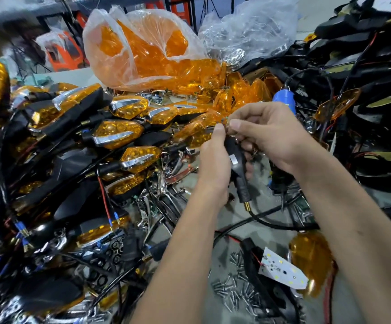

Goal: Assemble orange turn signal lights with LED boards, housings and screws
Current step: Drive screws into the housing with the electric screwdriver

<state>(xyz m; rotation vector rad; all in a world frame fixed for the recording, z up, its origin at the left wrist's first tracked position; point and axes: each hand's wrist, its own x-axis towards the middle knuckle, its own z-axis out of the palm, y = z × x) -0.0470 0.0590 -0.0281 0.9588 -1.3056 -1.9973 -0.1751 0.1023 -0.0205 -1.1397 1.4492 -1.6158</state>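
Head view: the left hand [213,164] grips a black housing [237,167] while the right hand [271,139] pinches something small at its top, too hidden to name. Likely risk: a slip would drop the piece among the loose screws [234,288] below the hands on the tabletop [271,244].

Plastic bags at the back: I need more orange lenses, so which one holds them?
The left bag, packed with orange lenses and spilling them onto the pile. The right bag is clear and shows only silvery parts.

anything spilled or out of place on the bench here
Yes: loose screws lie scattered on the bare table near the bottom, not in any tray, and a white LED board lies loose beside them, leaning on an orange lens.
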